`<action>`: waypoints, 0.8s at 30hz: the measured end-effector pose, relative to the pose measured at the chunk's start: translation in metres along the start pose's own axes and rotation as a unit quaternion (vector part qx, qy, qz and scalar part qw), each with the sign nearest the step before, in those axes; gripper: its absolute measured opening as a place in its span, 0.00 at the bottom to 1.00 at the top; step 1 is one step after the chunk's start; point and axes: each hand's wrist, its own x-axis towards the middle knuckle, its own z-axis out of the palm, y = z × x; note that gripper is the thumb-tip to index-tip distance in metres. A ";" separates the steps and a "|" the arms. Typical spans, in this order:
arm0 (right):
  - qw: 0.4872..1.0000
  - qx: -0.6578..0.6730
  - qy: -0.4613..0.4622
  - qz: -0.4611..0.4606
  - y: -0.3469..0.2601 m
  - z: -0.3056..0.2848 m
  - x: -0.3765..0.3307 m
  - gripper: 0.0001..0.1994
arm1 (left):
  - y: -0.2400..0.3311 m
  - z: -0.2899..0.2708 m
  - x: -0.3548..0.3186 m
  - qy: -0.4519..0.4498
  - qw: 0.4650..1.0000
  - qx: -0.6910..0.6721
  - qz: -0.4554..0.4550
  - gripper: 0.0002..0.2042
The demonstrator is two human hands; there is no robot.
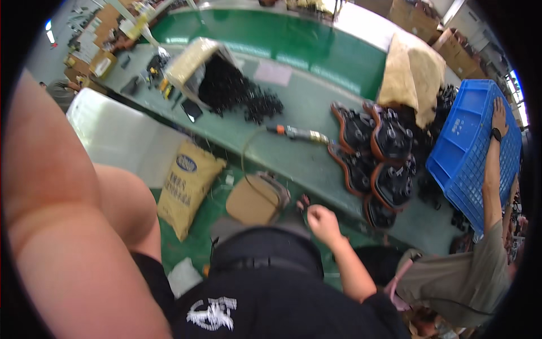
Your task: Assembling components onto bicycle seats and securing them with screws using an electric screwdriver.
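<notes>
My right hand is closed in front of my body, below the table edge. A small dark piece shows at its fingertips; what it is I cannot make out. My bare left arm fills the left side, bent and very close, and its hand is out of the picture. On the table ahead lies a power screwdriver with a cable. To its right sit stacked black sandals with brown soles. A tipped tub spills many small black parts.
At the right a co-worker's hand rests on a tilted blue crate. A cloth sack stands behind the sandals. A stool and a yellow printed sack are below the table edge. Behind runs a green belt.
</notes>
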 end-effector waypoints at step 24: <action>0.970 0.139 -0.154 0.127 -0.041 0.088 0.143 0.20 | -0.088 0.265 -0.488 -0.445 0.474 0.010 -0.759 0.25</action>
